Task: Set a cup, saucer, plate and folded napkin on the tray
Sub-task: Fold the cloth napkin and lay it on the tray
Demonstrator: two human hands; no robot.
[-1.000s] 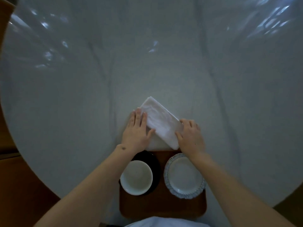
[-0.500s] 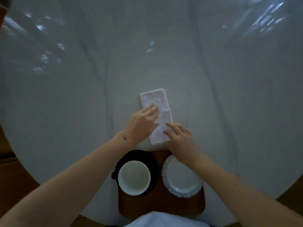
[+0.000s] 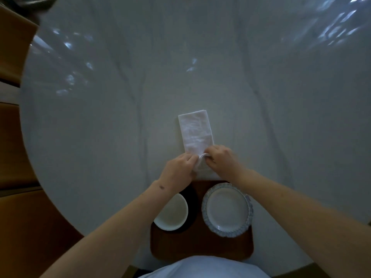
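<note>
A white napkin [image 3: 195, 134], folded into a long strip, lies on the table just beyond the brown tray [image 3: 200, 247]. My left hand [image 3: 179, 169] and my right hand [image 3: 222, 160] both pinch its near end, which is lifted and curled between the fingers. On the tray's left stands a white cup [image 3: 173, 214] on a black saucer [image 3: 191, 199], partly hidden by my left forearm. A white plate with a blue ruffled rim [image 3: 227, 210] sits on the tray's right.
The round pale marbled table [image 3: 100, 127] spreads wide beyond the napkin. Its curved left edge borders a wooden floor [image 3: 12, 157]. My white shirt [image 3: 200, 267] overlaps the tray's near edge.
The napkin went from a slanted half-fold to a narrow straight strip. Both hands slid from pressing it flat down to its near end and now pinch that end up.
</note>
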